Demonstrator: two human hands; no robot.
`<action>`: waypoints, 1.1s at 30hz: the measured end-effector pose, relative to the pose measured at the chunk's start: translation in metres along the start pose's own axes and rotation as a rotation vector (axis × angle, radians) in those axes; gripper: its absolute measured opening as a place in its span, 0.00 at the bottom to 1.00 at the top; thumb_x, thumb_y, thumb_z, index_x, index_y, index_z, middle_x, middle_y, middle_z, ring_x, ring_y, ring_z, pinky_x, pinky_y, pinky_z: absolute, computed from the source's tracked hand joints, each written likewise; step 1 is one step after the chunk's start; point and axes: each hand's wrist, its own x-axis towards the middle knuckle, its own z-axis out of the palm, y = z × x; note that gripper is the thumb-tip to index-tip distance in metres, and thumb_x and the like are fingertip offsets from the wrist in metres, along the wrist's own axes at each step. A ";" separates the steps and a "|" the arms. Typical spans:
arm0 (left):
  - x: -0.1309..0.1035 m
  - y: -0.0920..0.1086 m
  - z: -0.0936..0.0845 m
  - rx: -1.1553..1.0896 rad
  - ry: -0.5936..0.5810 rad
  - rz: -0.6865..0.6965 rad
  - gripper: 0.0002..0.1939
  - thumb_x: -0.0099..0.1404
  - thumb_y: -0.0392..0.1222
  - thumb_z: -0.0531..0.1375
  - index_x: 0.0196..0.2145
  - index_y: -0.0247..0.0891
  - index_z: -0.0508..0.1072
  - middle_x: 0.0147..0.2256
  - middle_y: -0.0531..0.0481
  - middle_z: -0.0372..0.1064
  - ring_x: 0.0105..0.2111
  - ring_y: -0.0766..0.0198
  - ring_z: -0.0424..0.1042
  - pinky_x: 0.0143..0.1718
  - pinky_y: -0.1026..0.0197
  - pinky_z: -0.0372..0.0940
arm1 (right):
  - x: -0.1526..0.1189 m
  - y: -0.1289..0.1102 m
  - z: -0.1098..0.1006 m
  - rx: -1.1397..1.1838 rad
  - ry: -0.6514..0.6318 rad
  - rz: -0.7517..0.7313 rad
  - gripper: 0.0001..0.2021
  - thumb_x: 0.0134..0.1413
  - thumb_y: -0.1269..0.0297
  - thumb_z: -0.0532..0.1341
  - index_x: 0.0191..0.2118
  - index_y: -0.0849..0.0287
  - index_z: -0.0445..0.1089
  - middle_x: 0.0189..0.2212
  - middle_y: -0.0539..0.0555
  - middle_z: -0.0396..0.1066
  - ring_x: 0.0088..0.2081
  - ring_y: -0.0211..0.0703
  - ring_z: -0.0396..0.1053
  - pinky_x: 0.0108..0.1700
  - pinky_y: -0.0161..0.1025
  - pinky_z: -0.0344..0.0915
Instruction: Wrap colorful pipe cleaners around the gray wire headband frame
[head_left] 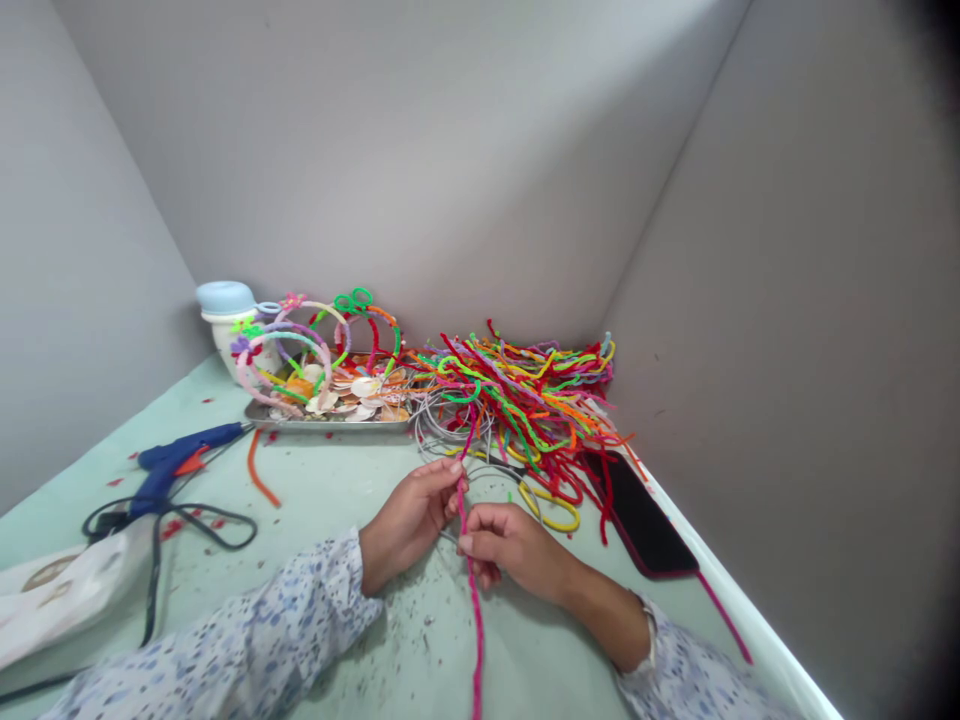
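A long magenta pipe cleaner (477, 630) runs up the middle of the view, from the bottom edge to the pile beyond my hands. My left hand (415, 515) pinches it between thumb and fingers. Just below and to the right, my right hand (517, 550) is closed on the same pipe cleaner, thumb against the fingers. Behind them lies a coil of grey wire (450, 415). Scissors with yellow handles (553, 510) rest beyond my right hand, partly covered by pipe cleaners.
A heap of coloured pipe cleaners (525, 385) lies at the back. Left of it, a metal tray (337, 427) holds shell-like discs and pipe-cleaner hoops. A blue glue gun (176, 460) with its cord lies at left, a white cup (229, 335) behind. A phone (646, 520) lies at right.
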 end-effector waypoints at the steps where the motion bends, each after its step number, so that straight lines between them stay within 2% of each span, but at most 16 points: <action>1: 0.000 0.000 0.000 -0.003 0.002 0.002 0.05 0.58 0.35 0.63 0.28 0.32 0.71 0.22 0.55 0.64 0.20 0.74 0.62 0.23 0.71 0.58 | 0.000 0.000 0.000 -0.001 -0.004 0.000 0.13 0.47 0.57 0.63 0.24 0.60 0.63 0.17 0.45 0.66 0.16 0.31 0.61 0.20 0.30 0.55; 22: -0.001 0.002 0.001 -0.030 -0.016 0.029 0.03 0.59 0.33 0.62 0.30 0.34 0.69 0.26 0.54 0.65 0.23 0.73 0.64 0.23 0.72 0.59 | -0.001 0.000 -0.002 -0.029 -0.044 0.013 0.11 0.46 0.58 0.63 0.25 0.60 0.65 0.16 0.45 0.64 0.16 0.31 0.61 0.20 0.30 0.56; 33: 0.001 0.000 0.000 -0.041 0.002 0.029 0.05 0.61 0.37 0.61 0.31 0.33 0.72 0.25 0.52 0.66 0.21 0.72 0.64 0.23 0.70 0.61 | 0.001 0.003 -0.002 0.022 0.014 -0.024 0.11 0.48 0.58 0.63 0.25 0.60 0.63 0.17 0.45 0.66 0.17 0.32 0.62 0.21 0.31 0.56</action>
